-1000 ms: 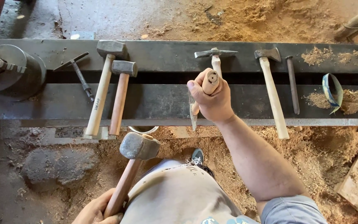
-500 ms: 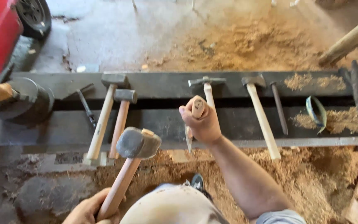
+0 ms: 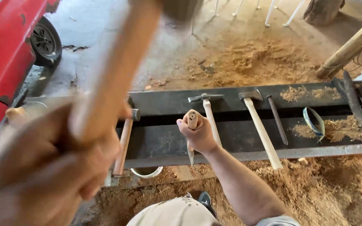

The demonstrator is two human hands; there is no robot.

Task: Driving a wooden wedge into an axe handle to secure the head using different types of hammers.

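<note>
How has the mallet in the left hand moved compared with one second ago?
Yes. The mallet in the left hand has swung up: earlier its head sat below the dark bench, now it is above the bench's far edge.

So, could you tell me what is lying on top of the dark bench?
On the dark bench lie a hatchet, a small pick hammer, a dark rod, sawdust piles and a blue-rimmed curved piece. The blurred left hand and mallet handle cover its left end.
</note>
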